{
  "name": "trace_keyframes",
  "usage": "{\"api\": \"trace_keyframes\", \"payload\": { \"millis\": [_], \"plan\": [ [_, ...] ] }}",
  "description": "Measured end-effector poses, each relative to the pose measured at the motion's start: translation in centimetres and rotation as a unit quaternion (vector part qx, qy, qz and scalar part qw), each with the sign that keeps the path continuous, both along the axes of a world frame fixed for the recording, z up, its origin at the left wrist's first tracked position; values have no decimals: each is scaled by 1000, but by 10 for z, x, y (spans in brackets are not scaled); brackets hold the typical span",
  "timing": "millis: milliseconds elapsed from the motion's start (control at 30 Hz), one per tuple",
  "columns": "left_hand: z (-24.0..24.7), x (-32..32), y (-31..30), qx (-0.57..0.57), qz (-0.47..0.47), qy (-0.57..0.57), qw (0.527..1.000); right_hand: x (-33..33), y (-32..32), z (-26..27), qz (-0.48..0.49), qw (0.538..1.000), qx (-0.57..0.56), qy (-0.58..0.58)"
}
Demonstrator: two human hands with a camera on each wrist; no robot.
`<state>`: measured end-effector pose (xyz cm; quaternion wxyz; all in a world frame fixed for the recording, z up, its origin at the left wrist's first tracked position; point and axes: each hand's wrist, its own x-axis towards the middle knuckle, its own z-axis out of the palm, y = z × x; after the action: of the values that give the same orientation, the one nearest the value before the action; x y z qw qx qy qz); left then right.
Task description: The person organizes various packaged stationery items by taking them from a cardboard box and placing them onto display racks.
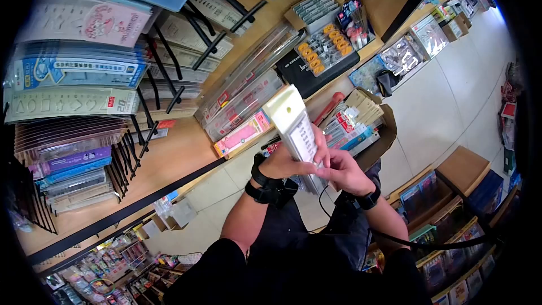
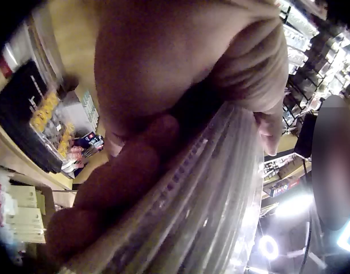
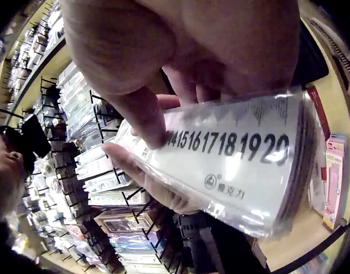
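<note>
A stack of clear-wrapped rulers (image 1: 301, 135) with black printed numbers stands tilted in front of the person's body. My left hand (image 1: 282, 162) grips the stack from its side, thumb across the front. In the left wrist view, its fingers curl along the edges of several layered plastic sleeves (image 2: 203, 194). My right hand (image 1: 345, 172) pinches the stack near its lower end, close to the left thumb. Numbers up to 20 show on the front ruler (image 3: 237, 154) in the right wrist view. The right hand's other fingertips are partly hidden behind the wrapping.
Hanging ruler packs (image 1: 79, 73) fill black hooks (image 1: 175, 99) at the left. A pink box (image 1: 244, 133) stands at the shelf edge. Beyond the hands is a cardboard box (image 1: 389, 130) of stationery. Orange items in a case (image 1: 324, 51) lie farther back. Bins stand lower right.
</note>
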<state>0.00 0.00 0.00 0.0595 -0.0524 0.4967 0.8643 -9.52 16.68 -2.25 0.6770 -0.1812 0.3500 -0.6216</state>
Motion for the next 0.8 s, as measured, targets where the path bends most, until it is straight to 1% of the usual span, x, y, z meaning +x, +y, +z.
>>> {"api": "trace_keyframes", "payload": {
  "millis": [67, 100, 167, 200, 233, 300, 333, 367, 400, 433, 467, 500, 533, 567, 633, 667, 700, 733, 800],
  "plan": [
    [8, -2, -12, 45, 25, 66, 997, 8, -11, 13, -57, 997, -11, -45],
    [-9, -8, -7, 49, 23, 59, 997, 6, -6, -2, -59, 997, -7, -51],
    [-3, -16, -14, 22, 86, 42, 995, 0, -14, 10, -81, 996, 20, -29],
    [24, -23, -8, 44, 173, 9, 984, -1, -18, 11, -86, 996, 25, -7],
    [31, -27, -10, 42, 171, 11, 984, -5, -21, 11, -89, 996, 22, -6],
    [43, -28, -18, 26, 353, -8, 935, -11, -26, 12, -122, 991, 37, 33],
    [49, -31, -21, 23, 353, -7, 935, -15, -29, 13, -127, 989, 30, 63],
    [56, -34, -25, -14, 403, -28, 914, -18, -33, 10, -128, 990, 25, 61],
    [63, -36, -27, -51, 453, -51, 889, -20, -35, 8, -130, 986, 25, 100],
    [66, -37, -29, -57, 454, -51, 888, -21, -40, 5, -133, 981, 25, 139],
    [68, -38, -30, -98, 473, -55, 874, -23, -45, 6, -144, 976, 13, 163],
    [70, -40, -31, -136, 491, -58, 858, -27, -49, 9, -143, 977, 10, 160],
    [73, -41, -33, -150, 508, -62, 846, -32, -52, 15, -140, 973, 2, 185],
    [76, -41, -36, -153, 509, -62, 845, -35, -57, 16, -137, 968, -6, 210],
    [83, -41, -40, -188, 507, -29, 841, -39, -66, 16, -144, 967, -15, 209],
    [87, -46, -40, -179, 514, 6, 839, -42, -71, 17, -148, 967, -19, 207],
    [91, -51, -40, -178, 515, 7, 838, -44, -75, 18, -153, 966, -23, 207],
    [95, -56, -40, -180, 535, 19, 825, -44, -80, 20, -164, 969, -39, 179],
    [99, -60, -42, -178, 569, 35, 802, -46, -86, 24, -163, 968, -39, 187]
  ]
}}
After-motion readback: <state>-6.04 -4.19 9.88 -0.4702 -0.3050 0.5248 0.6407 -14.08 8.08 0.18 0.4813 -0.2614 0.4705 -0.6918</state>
